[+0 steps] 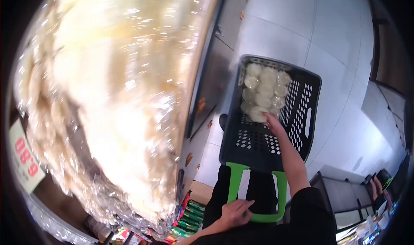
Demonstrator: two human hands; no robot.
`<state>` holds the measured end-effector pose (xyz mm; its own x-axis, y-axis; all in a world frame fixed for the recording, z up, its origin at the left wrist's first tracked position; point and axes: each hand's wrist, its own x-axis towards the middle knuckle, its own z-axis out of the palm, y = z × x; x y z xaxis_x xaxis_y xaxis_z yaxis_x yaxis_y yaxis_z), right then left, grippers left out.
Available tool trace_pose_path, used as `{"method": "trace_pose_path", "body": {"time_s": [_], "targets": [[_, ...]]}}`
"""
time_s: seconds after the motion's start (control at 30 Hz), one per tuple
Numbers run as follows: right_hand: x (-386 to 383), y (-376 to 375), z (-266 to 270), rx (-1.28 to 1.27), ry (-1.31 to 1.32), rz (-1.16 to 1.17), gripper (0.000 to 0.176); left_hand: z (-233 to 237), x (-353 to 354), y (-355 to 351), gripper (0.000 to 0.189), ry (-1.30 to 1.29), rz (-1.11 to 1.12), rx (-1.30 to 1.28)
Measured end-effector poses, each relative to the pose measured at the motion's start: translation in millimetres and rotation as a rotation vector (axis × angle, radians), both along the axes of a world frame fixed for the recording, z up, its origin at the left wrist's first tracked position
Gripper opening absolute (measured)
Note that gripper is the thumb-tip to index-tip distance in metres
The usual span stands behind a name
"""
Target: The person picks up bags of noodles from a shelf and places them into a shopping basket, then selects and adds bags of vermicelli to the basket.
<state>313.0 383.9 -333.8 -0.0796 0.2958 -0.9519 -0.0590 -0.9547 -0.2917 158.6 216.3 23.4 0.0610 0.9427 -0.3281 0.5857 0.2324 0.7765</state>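
A black perforated shopping basket [312,115] with a bright green handle [281,197] stands in front of me over the floor. Several round, pale items in shiny clear wrap [267,87] fill its far end. My right hand [271,121] reaches down into the basket, its fingers at the nearest pale item, bent around its edge. My left hand [236,212] is beside the lower left corner of the green handle, fingers bent together; what they hold, if anything, is hidden.
Left of me is a display heaped with plastic-wrapped pale goods [129,94], with a price card [26,159] reading 6.80. Green packets [189,219] lie low near my left arm. Tiled floor [340,51] extends right; another person's arms [376,187] show at far right.
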Motion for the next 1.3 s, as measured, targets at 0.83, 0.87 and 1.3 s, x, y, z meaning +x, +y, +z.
{"method": "trace_pose_path", "body": {"time_s": [0.83, 0.87, 1.3], "targets": [[-26, -125, 589, 0.990, 0.391, 0.351, 0.047, 132, -142, 41, 0.073, -1.609, 0.167, -0.199], [-39, -119, 589, 1.023, 0.370, 0.581, 0.046, 139, -154, 42, 0.071, -1.542, 0.310, -0.141], [-264, -131, 485, 0.839, 0.376, 1.137, 0.039, 122, -356, -46, 0.047, -1.047, 1.423, 0.299]]}}
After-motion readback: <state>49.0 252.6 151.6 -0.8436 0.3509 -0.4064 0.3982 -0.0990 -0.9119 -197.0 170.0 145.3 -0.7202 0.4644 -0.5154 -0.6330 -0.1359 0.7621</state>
